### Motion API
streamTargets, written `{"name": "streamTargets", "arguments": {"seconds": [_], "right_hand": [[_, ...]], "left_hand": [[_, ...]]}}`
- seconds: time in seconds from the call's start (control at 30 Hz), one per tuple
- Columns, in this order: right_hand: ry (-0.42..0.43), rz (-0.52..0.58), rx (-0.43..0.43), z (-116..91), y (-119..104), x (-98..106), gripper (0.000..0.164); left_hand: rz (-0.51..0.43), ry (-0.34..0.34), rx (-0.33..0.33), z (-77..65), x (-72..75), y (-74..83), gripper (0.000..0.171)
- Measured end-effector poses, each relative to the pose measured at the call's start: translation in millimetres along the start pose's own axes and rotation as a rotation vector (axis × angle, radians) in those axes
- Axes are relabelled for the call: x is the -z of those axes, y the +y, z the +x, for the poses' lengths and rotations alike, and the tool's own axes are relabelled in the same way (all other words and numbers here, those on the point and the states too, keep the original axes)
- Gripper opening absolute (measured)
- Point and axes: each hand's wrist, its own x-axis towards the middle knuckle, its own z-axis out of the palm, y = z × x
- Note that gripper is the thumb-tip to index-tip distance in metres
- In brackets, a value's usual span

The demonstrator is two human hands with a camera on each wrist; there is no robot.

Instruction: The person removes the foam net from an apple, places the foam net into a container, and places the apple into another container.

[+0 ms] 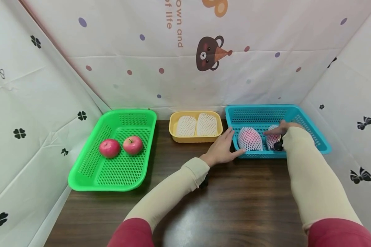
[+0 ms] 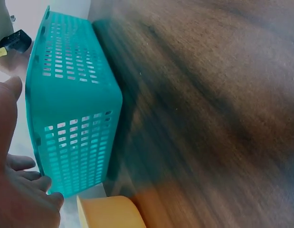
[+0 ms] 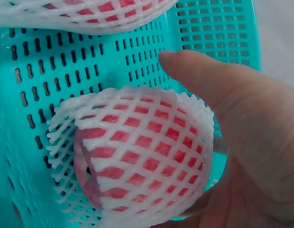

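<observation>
In the blue basket [image 1: 253, 155] at the right, two apples in white foam nets lie side by side. My right hand [image 1: 284, 128] reaches over the right netted apple [image 3: 149, 156]. Its thumb [image 3: 194, 71] sticks out straight, apart from the net, while the other fingers are mostly hidden behind the fruit. To the left of that hand sits the other netted apple [image 1: 250, 139]. My left hand [image 1: 221, 148] rests at the basket's near left corner, with fingers spread along the rim and thumb over the front edge.
A small yellow basket [image 1: 195, 139] with two white foam nets [image 1: 186, 126] stands left of the blue one. Farther left, a green basket [image 1: 111, 188] holds two bare red apples [image 1: 109, 148]. Printed cloth walls [image 1: 126, 82] enclose the brown table [image 1: 235, 206].
</observation>
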Motion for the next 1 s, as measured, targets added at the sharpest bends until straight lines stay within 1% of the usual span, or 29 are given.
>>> {"name": "streamTargets", "arguments": {"seconds": [0.13, 0.23, 0.3, 0.37, 0.4, 0.47, 0.57, 0.63, 0.7, 0.77, 0.87, 0.93, 1.0], "right_hand": [[-0.034, -0.056, -0.010, 1.3, -1.9, 0.1, 0.127], [-0.059, -0.069, -0.018, 1.6, -4.8, -0.3, 0.125], [-0.067, -0.062, -0.030, 1.6, -5.7, -0.9, 0.126], [-0.056, -0.053, -0.046, -0.3, -7.1, -1.6, 0.130], [-0.047, -0.046, -0.062, -0.6, -6.9, -2.2, 0.135], [-0.019, -0.027, -0.111, -2.9, -7.2, -4.1, 0.143], [0.024, -0.013, -0.160, -7.5, -6.5, -7.3, 0.147], [0.049, -0.002, -0.177, -10.2, -6.0, -9.6, 0.142], [0.066, 0.007, -0.167, -13.3, -6.4, -11.5, 0.135], [0.090, 0.038, -0.180, -14.4, -7.5, -13.5, 0.128], [0.103, 0.073, -0.188, -16.5, -10.3, -14.7, 0.120], [0.114, 0.075, -0.192, -16.7, -12.2, -15.2, 0.112], [0.110, 0.062, -0.172, -18.7, -12.9, -15.0, 0.107]], "left_hand": [[0.007, 0.009, 0.015, -1.1, -2.2, 1.9, 0.089], [0.012, 0.014, 0.014, -2.4, -2.9, 3.0, 0.088], [0.018, 0.015, 0.014, -3.0, -3.1, 3.5, 0.088], [0.023, 0.018, 0.014, -3.3, -2.9, 3.8, 0.089], [0.026, 0.017, 0.015, -3.4, -2.7, 3.8, 0.088], [0.032, 0.017, 0.015, -3.3, -3.0, 3.4, 0.088], [0.043, 0.017, 0.006, -2.7, -3.9, 2.7, 0.088], [0.049, 0.019, 0.000, -2.2, -4.8, 2.1, 0.088], [0.053, 0.023, -0.005, -1.8, -5.6, 1.3, 0.088], [0.056, 0.026, -0.005, -1.5, -6.4, 0.5, 0.088], [0.059, 0.029, -0.007, -1.2, -6.9, -0.5, 0.089], [0.058, 0.032, -0.008, -1.2, -6.9, -0.9, 0.089], [0.055, 0.034, -0.010, -1.3, -6.6, -0.8, 0.089]]}}
